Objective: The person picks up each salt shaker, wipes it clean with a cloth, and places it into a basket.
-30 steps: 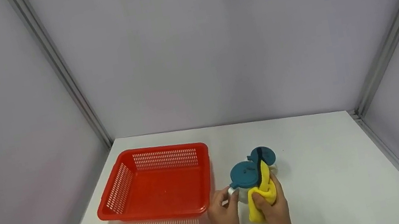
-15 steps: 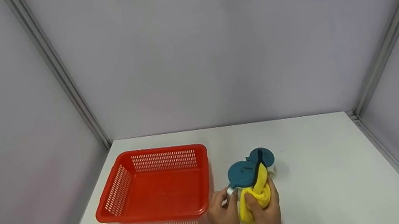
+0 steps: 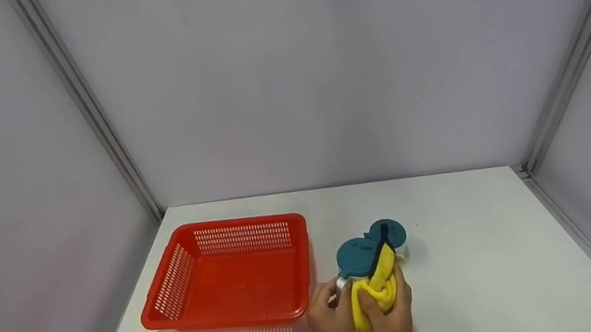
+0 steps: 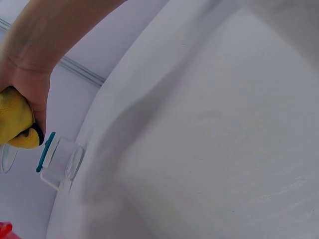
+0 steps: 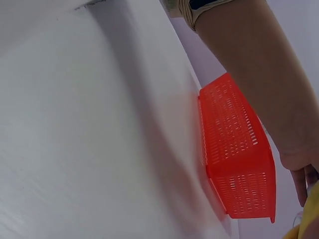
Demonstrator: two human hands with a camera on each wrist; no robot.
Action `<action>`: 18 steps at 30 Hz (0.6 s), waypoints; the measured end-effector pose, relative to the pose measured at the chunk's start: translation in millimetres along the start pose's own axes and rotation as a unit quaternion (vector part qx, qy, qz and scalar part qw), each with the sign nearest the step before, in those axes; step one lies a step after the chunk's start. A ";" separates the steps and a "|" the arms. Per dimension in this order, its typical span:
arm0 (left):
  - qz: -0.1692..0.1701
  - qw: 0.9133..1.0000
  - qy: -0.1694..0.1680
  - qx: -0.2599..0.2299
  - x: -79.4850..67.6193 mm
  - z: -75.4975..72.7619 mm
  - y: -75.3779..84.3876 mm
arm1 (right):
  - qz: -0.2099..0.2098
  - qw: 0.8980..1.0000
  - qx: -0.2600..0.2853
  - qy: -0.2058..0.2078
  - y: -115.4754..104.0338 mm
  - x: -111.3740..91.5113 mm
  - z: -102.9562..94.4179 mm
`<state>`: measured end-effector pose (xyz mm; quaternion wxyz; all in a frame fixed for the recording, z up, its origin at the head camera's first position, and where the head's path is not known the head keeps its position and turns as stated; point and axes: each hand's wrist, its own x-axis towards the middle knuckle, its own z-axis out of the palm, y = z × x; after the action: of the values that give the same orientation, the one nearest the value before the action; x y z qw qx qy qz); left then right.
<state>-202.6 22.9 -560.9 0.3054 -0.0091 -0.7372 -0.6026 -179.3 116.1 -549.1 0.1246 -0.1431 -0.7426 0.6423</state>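
My left hand (image 3: 331,316) pinches the pale handle of a clear glass mug with a round teal lid (image 3: 355,257). A folded yellow cloth (image 3: 384,267) with a dark edge is in my right hand (image 3: 392,325), which holds it against the mug's right side and front. Most of the mug's glass body is hidden behind the cloth and hands. Just behind, a second glass mug with a teal lid (image 3: 389,232) stands upright; the left wrist view shows its clear body (image 4: 64,158) and white handle on the tabletop.
To the left of my hands sits a red plastic basket (image 3: 244,287) with slotted sides, its near right corner close to my left hand. The white table (image 3: 487,254) is bounded by grey panels at the back and sides.
My right hand and the cloth have moved left around the mug's front, nearer my left hand. The left hand keeps its hold on the handle. The basket and second mug stay put.
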 end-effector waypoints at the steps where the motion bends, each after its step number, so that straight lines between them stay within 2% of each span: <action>1: 0.001 1.000 -0.003 0.000 0.2 -0.3 -0.4 | 0.001 1.000 -0.003 -0.001 0.5 0.2 -0.5; 7: 0.006 1.000 -0.018 -0.012 2.9 -4.1 -2.6 | 0.017 1.000 -0.013 -0.011 4.3 1.1 -2.9; 18: -0.026 0.998 -0.057 -0.023 8.4 -10.2 -3.1 | 0.060 0.996 0.038 -0.054 4.5 11.5 -13.5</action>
<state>-206.1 9.9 -558.9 0.2467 -0.0315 -0.7395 -0.6256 -184.7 133.4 -551.6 0.0510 -0.1472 -0.7132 0.6834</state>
